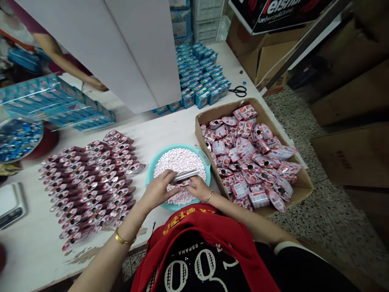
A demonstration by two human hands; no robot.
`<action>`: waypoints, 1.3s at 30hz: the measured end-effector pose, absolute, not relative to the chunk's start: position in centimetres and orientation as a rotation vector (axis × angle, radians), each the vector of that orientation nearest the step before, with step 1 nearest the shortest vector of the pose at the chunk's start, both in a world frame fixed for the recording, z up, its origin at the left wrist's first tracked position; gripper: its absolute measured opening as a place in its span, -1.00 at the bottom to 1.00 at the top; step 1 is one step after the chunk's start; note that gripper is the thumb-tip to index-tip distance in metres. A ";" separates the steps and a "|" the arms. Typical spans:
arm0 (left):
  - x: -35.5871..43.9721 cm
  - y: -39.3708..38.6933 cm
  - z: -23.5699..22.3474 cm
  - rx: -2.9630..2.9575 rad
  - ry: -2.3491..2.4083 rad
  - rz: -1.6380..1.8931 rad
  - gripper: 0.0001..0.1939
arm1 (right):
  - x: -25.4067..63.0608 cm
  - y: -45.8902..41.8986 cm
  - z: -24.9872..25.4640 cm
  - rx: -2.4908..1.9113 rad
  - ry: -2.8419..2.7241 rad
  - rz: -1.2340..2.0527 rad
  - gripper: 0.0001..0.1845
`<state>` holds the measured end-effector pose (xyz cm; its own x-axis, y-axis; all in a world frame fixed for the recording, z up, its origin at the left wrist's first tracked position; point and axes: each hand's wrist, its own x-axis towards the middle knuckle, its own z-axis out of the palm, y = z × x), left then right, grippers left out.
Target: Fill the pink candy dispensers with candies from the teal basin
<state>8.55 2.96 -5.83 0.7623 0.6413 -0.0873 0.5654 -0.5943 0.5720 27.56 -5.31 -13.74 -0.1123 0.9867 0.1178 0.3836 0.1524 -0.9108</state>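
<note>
My left hand (159, 188) is closed on one end of a silver metal scoop-like piece (186, 175), held over a turquoise basin (207, 162). Small pale pink-white pellets (179, 158) fill the basin. Just under the metal piece is a small pink printed packet (183, 183), partly hidden by my fingers. My right hand (199, 189) is closed on this packet from the right side. Left of the basin, rows of similar pink packets (91, 182) stand on the white table (161, 132). Loose pink packets with dark round holes (249, 162) fill a cardboard box (304, 190) on the right.
Blue small boxes (203, 77) are stacked behind, near black scissors (238, 91). A white partition (142, 52) rises at the back. At left stand a bowl of blue wrapped pieces (21, 138) and a scale (11, 205). Another person's arm (67, 61) reaches in beyond wrapped blue boxes.
</note>
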 end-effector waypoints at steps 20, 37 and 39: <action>-6.0 6.9 -14.2 2.067 1.868 -0.191 -0.65 | 44.3 4.0 -17.2 -2.339 -2.503 0.346 -0.42; 0.1 2.6 -13.9 2.237 1.208 -0.292 -0.73 | 42.7 -3.6 -9.2 -1.713 -1.063 0.803 -0.46; 3.3 1.4 -14.6 2.218 1.216 -0.368 -0.77 | 40.2 -4.5 -8.4 -1.636 -0.897 0.926 -0.52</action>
<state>3.28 1.37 -14.62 0.5467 0.6773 -0.4923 0.8366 -0.4181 0.3538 40.17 -4.53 -8.38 0.4293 0.8915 -0.1449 0.1164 -0.2137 -0.9699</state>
